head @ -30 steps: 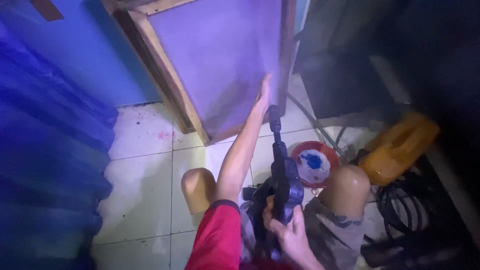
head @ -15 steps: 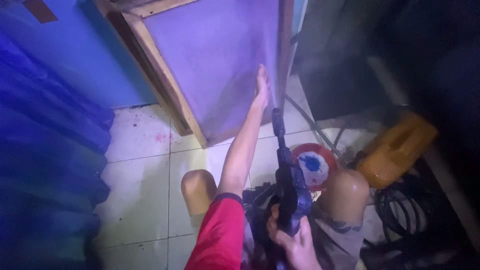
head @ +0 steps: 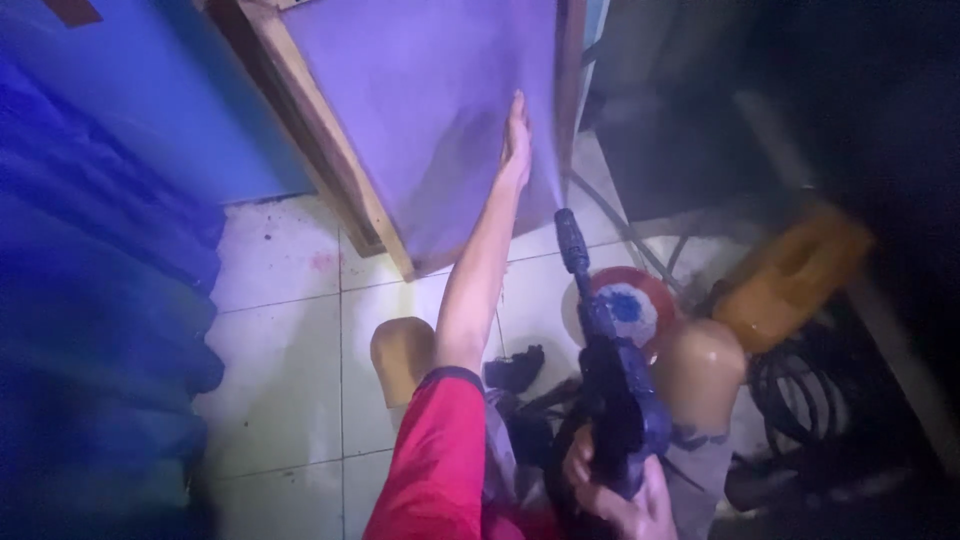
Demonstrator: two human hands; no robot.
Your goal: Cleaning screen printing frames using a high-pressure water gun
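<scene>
Head view: left hand [head: 516, 140] lies flat, fingers spread, on the purple panel [head: 430, 110] at 12 o'clock. Right hand [head: 610, 495] at 6 o'clock has fingers wrapped round the blue spray gun [head: 605, 370], nozzle near the panel's lower edge. Keeping it steady would suit. Yellow jerrycan [head: 790, 275] and hoses [head: 800, 385] crowd 3 o'clock.
</scene>
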